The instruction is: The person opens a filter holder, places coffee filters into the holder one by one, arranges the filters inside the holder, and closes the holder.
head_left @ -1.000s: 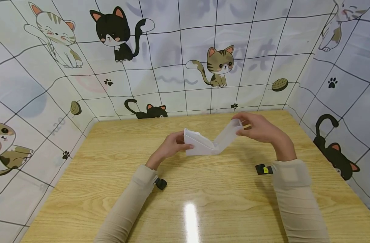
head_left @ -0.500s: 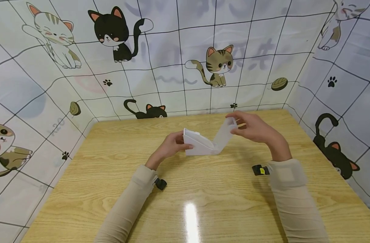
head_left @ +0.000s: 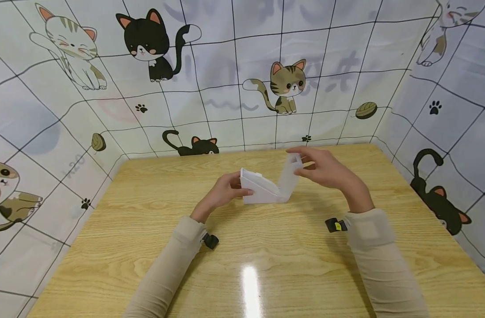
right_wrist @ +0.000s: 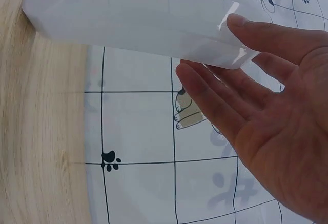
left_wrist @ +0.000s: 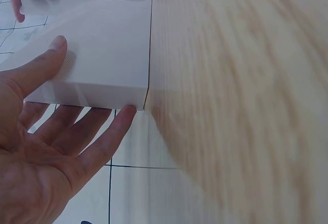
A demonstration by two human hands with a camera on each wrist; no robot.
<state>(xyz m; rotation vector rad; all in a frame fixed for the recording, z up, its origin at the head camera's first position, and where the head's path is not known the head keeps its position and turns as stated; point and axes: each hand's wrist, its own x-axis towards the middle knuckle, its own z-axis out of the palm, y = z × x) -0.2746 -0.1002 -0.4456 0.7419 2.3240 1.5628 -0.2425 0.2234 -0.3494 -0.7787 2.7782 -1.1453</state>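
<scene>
A white plastic box [head_left: 259, 189] with a slanted top rests on the wooden table. Its translucent hinged lid [head_left: 288, 180] stands raised at the right end, tilted slightly outward. My left hand [head_left: 223, 193] grips the box's tall left end, thumb [left_wrist: 48, 62] on the near side and fingers behind. At the lid's upper end, my right hand [head_left: 323, 168] holds it between thumb [right_wrist: 266, 37] and fingers. The inside of the box is mostly hidden from the head view.
The wooden table [head_left: 178, 282] spreads around the box and both forearms. Behind it and at both sides hang cat-print sheets [head_left: 226, 88]. Small black devices, one of them [head_left: 211, 241] at the left cuff and another [head_left: 336, 225] at the right, stick out inward.
My right hand has moved left, swinging the lid from a wide outward slant to a more upright position. The left hand and the box have stayed in place.
</scene>
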